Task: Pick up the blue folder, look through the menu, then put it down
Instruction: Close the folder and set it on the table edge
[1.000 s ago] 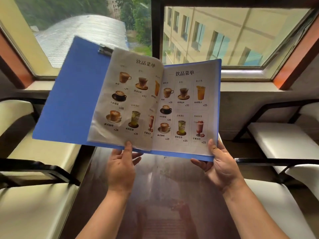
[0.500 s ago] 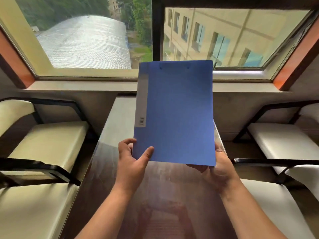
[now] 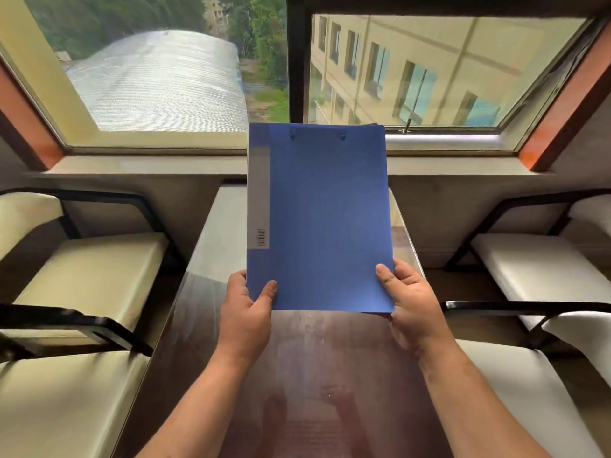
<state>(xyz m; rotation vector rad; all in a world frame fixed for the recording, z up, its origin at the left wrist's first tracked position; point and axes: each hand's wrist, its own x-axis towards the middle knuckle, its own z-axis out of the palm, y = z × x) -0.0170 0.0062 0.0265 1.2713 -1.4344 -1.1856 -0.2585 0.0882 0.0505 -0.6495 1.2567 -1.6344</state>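
Note:
The blue folder (image 3: pixel 324 219) is closed, held up in the air over the table with its cover facing me. A grey spine label with a barcode runs down its left side. My left hand (image 3: pixel 246 315) grips the lower left corner, thumb on the cover. My right hand (image 3: pixel 410 302) grips the lower right corner, thumb on the cover too. The menu pages are hidden inside the folder.
A dark glossy table (image 3: pixel 314 375) runs from me toward the window sill (image 3: pixel 148 166). Cream-cushioned chairs with black frames stand on the left (image 3: pixel 82 276) and on the right (image 3: pixel 535 266). A large window (image 3: pixel 165 77) fills the far wall.
The folder was open a second ago with the drinks menu showing; it has been closed. Since then it has sunk slightly and my right thumb has come onto the cover.

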